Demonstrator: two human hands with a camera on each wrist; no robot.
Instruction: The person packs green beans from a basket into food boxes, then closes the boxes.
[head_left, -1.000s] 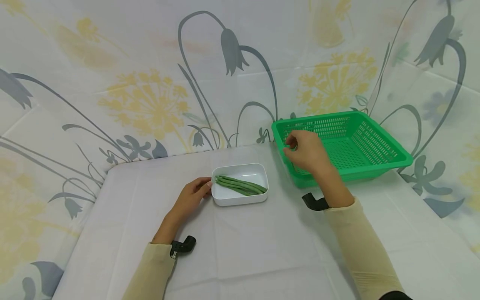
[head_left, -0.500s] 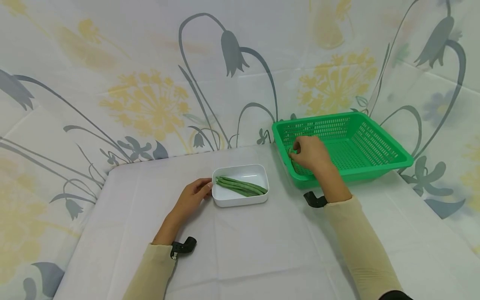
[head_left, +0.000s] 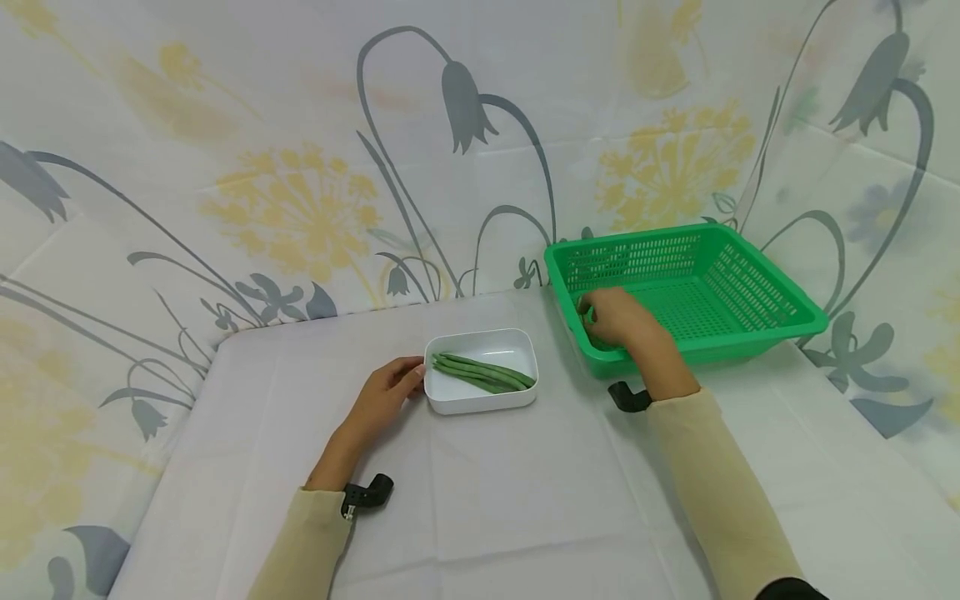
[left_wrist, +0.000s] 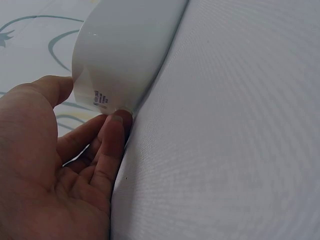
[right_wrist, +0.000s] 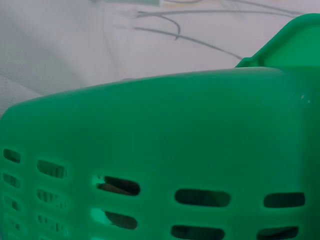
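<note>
Several green beans [head_left: 483,371] lie side by side in a small white rectangular dish [head_left: 480,405] in the head view. At its left end my left hand [head_left: 380,396] holds the dish; in the left wrist view the thumb is on the upper part of the dish wall [left_wrist: 125,45] and fingertips are at its lower corner. My right hand [head_left: 618,317] is down inside the left part of a green plastic basket [head_left: 757,346], fingers bent. A bit of green shows by the fingertips; I cannot tell whether they grip it. The basket wall [right_wrist: 200,125] fills most of the right wrist view.
A white cloth [head_left: 495,500] covers the table. Behind it hangs a floral curtain [head_left: 300,100], close to the basket's far rim. The dish stands left of the basket with a strip of cloth between them.
My right hand has moved down, from over the basket's left side to inside it. The left hand, dish and beans look the same.
</note>
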